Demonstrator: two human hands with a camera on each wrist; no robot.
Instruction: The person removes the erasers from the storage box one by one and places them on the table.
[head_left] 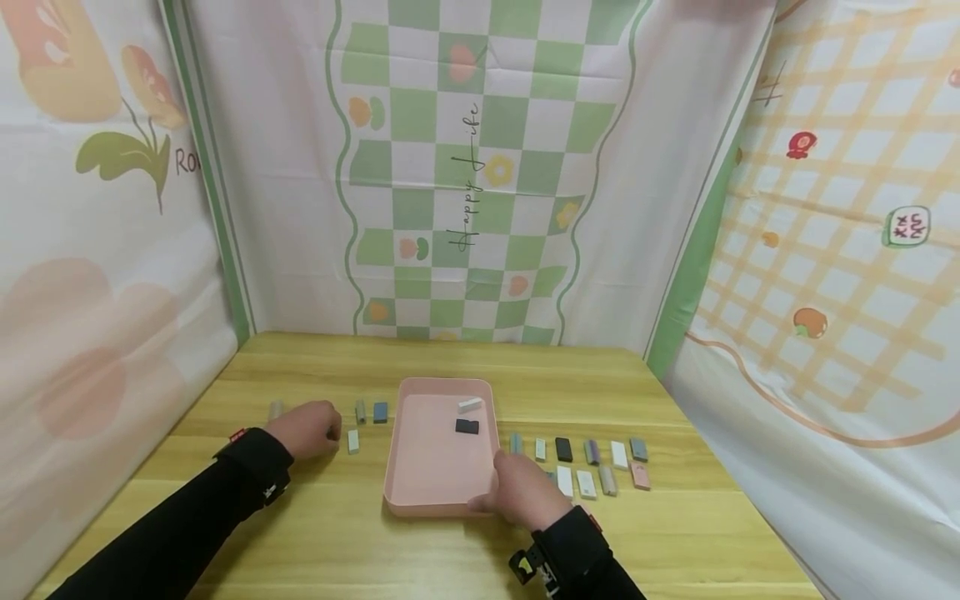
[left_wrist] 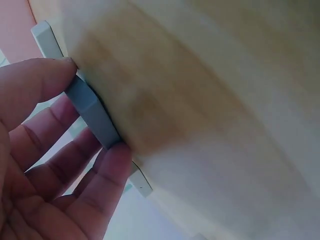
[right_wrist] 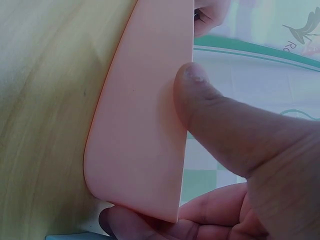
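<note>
My left hand (head_left: pixel 307 429) is low over the left side of the table. In the left wrist view its thumb and a finger pinch a small grey-blue block (left_wrist: pixel 97 117) by its two ends. Just beyond the fingertips is a whitish block (head_left: pixel 353 442). The head view hides the held block behind the hand. My right hand (head_left: pixel 528 492) grips the near right corner of a shallow pink tray (head_left: pixel 427 467), its thumb on the front wall (right_wrist: pixel 140 115). Inside the tray lie a white block (head_left: pixel 469 405) and a black block (head_left: pixel 467 427).
Left of the tray lie a blue block (head_left: pixel 380 412), a grey-green block (head_left: pixel 360 412) and a beige block (head_left: pixel 276 409). Several more blocks stand in two rows at the right, among them a black block (head_left: pixel 563 450) and a pink block (head_left: pixel 640 476). Patterned cloth (head_left: pixel 292 208) surrounds the table.
</note>
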